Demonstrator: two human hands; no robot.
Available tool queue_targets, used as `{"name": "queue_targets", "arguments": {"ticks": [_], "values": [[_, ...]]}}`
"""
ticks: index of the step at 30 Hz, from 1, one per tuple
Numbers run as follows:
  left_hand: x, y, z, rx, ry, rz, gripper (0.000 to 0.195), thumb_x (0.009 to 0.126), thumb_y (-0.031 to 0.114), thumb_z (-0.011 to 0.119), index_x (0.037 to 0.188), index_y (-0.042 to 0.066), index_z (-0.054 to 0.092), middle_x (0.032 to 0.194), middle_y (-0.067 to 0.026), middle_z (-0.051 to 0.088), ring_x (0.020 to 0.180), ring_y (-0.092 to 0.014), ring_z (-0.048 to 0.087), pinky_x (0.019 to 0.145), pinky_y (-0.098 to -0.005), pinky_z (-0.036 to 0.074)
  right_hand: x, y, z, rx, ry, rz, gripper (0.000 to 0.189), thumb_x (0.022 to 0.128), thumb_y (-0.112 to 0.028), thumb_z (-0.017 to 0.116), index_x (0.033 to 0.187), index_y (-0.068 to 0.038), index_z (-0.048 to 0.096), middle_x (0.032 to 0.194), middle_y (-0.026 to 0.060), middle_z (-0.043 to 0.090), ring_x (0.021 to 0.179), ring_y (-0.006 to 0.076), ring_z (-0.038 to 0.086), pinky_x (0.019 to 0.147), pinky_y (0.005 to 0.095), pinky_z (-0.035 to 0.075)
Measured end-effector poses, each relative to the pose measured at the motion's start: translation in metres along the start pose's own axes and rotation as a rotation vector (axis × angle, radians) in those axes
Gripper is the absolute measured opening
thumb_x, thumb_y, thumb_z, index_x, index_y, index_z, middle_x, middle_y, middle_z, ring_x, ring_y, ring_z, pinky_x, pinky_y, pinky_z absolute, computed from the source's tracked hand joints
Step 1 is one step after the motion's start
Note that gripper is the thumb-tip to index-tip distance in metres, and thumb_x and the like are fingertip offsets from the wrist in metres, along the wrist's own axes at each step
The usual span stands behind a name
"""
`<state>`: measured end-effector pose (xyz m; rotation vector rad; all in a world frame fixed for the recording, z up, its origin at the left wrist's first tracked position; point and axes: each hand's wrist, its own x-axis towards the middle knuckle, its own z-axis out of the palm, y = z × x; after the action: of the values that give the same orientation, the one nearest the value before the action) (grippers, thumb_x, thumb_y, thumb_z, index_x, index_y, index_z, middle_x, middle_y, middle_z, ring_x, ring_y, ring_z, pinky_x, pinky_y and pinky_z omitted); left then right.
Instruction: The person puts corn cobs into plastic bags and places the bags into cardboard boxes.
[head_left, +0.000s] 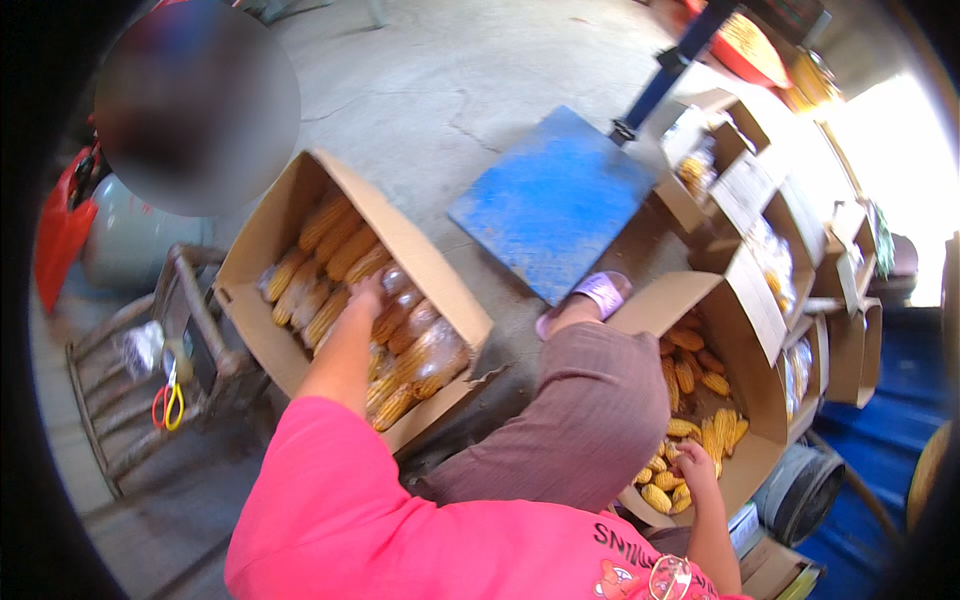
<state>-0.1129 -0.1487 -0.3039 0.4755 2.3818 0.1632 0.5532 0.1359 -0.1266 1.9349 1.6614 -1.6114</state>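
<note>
My left hand reaches into a cardboard box on the left and touches the corn cobs in it. Dried corn cobs lie there in rows, and some sit in clear plastic bags. Its fingers are partly hidden, so whether it grips a cob is unclear. My right hand is low in a second cardboard box on the right, over loose yellow corn cobs. The fingers are curled at the cobs; a firm hold cannot be made out.
A blue platform scale with a post stands ahead. More open boxes with bagged corn line the right. At left are a metal frame, scissors and a gas cylinder. A bucket lies beside the right box.
</note>
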Motion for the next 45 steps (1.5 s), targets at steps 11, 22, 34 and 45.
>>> {"name": "queue_targets", "arguments": {"ticks": [11,22,34,45], "values": [[0.013,-0.034,0.002,-1.391,-0.17,-0.038,0.054,0.085,-0.004,0.044,0.136,0.01,0.033,0.125,-0.0064,0.05,0.111,-0.019,0.05,0.091,-0.0326,0.045,-0.007,-0.004,-0.004,-0.397,0.104,-0.355,0.026,0.078,-0.01,0.059,0.103,-0.007,0.061,0.075,0.0084,0.063,0.067,0.0163,0.06,0.062,0.0304,0.049],[-0.069,0.02,-0.045,0.075,-0.006,0.337,0.027,0.079,0.016,0.059,0.1,-0.001,0.06,0.083,-0.0117,0.066,0.071,-0.021,0.064,0.063,-0.0309,0.05,-0.085,-0.076,-0.049,-0.235,0.303,-0.706,0.022,0.082,-0.01,0.05,0.101,-0.003,0.059,0.094,0.0185,0.063,0.09,0.0347,0.06,0.08,0.0399,0.048],[-0.266,0.261,-0.137,-0.372,-0.309,0.756,0.02,0.089,0.009,0.051,0.106,0.0,0.056,0.082,-0.008,0.062,0.069,-0.015,0.06,0.063,-0.0263,0.049,-0.195,0.036,-0.186,0.484,0.542,-0.604,0.021,0.085,-0.011,0.056,0.105,-0.003,0.059,0.087,0.0041,0.062,0.073,0.0102,0.059,0.067,0.0254,0.05],[-0.437,0.492,-0.01,-0.257,-0.688,1.271,0.023,0.091,0.007,0.051,0.113,0.003,0.055,0.09,-0.0052,0.062,0.078,-0.011,0.06,0.071,-0.0224,0.048,-0.256,0.342,-0.129,0.836,0.906,0.373,0.019,0.079,-0.008,0.055,0.097,-0.009,0.061,0.078,0.0063,0.063,0.056,0.0155,0.059,0.048,0.0317,0.049]]}}
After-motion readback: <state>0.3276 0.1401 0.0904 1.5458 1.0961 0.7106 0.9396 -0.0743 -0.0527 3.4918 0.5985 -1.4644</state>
